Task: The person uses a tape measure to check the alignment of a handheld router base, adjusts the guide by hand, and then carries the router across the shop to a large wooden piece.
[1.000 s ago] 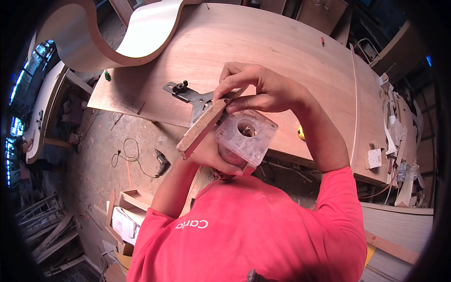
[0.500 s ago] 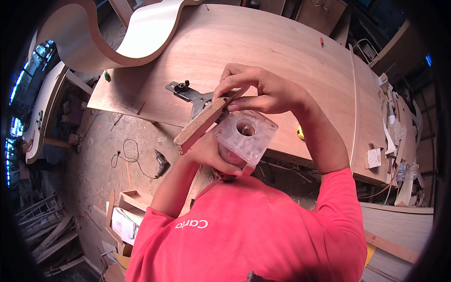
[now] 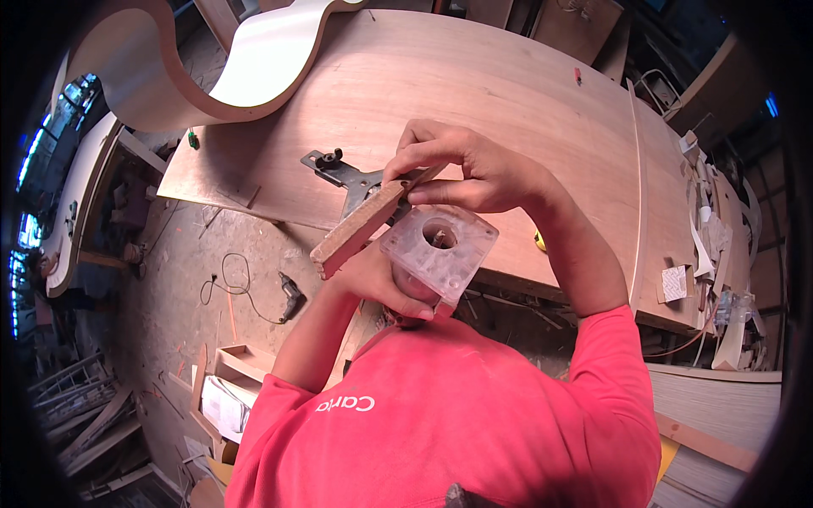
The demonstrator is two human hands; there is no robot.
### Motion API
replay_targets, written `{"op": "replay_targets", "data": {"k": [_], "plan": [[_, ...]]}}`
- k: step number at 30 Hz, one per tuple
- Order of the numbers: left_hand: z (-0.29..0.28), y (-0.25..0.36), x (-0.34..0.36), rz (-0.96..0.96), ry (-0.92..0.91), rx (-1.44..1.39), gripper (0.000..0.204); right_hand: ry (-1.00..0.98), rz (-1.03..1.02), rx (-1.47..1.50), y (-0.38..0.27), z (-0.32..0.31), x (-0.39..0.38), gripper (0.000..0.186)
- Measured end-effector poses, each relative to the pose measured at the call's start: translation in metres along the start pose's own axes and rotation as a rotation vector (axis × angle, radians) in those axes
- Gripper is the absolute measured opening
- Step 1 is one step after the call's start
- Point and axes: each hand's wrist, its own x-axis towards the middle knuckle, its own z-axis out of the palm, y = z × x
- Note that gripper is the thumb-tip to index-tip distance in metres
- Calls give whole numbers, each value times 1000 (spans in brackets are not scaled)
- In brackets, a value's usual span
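Note:
My left hand [image 3: 381, 288] is closed round the body of a handheld tool, likely a router, with a clear square base [image 3: 463, 258] turned upward and a round central hole. My right hand [image 3: 461, 169] is closed above it, fingers and thumb gripping a narrow wooden strip [image 3: 351, 237] that slants down toward the lower left. A dark metal guide bracket [image 3: 347, 173] with a black knob lies behind the strip, beside the base. Whether the bracket is joined to the strip I cannot tell.
A broad plywood bench [image 3: 550, 102] bears a wavy panel [image 3: 250, 63], screwdriver [image 3: 193, 140] and offcuts [image 3: 711, 245]. A corded drill [image 3: 288, 296] lies on the floor [image 3: 169, 313]. A person [image 3: 59, 279] is at the far-left bench. Boxes and scraps lie below.
The clear base and the wooden strip have shifted slightly left in my hands, the strip's lower end moving left and up. Both hands keep their grips.

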Motion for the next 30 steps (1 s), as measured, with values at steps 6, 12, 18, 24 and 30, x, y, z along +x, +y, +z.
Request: {"op": "replay_targets", "data": {"k": [6,12,18,24,30], "plan": [[2,6,2,60,72,93,73,-113,70,10,-10,-12,3,31],[3,9,9,-33,142,201,121,5,57,-228,-23,-25,55,27],[7,30,10,52,215,279,99,-168,241,-614,-34,4,104,23],[-3,21,5,-97,254,240,108,-148,324,-654,-45,6,114,22],[-1,31,2,-159,235,193,113,-315,-28,-256,-9,-17,113,31]]}}
